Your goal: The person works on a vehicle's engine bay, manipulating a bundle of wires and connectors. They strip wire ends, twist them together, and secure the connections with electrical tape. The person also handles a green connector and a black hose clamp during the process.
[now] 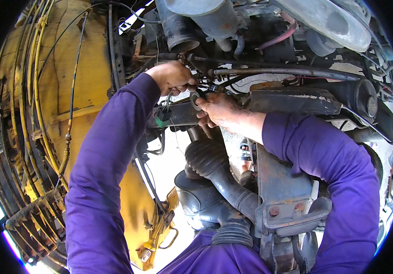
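My left hand (172, 77) is closed, thumb and fingers pinching a bunch of thin wires (202, 86) at the top middle. Close beside it on the right, my right hand (221, 109) grips a small round roll, which looks like tape (195, 100), between thumb and fingers. Its lower fingers curl beneath the roll. More thin wires (166, 101) hang below my left hand, leading to a small black and green block (162, 119). Between the two hands, the fingers partly cover where the wires meet.
A yellow machine panel (84, 59) with hoses (36, 86) fills the left. Below my hands, a ribbed black rubber duct (208, 157) bends toward a rusty steel bracket (281, 182). A dark metal rod (288, 71) and a grey cylinder (205, 16) lie beyond. Someone's sandalled foot (245, 153) shows below.
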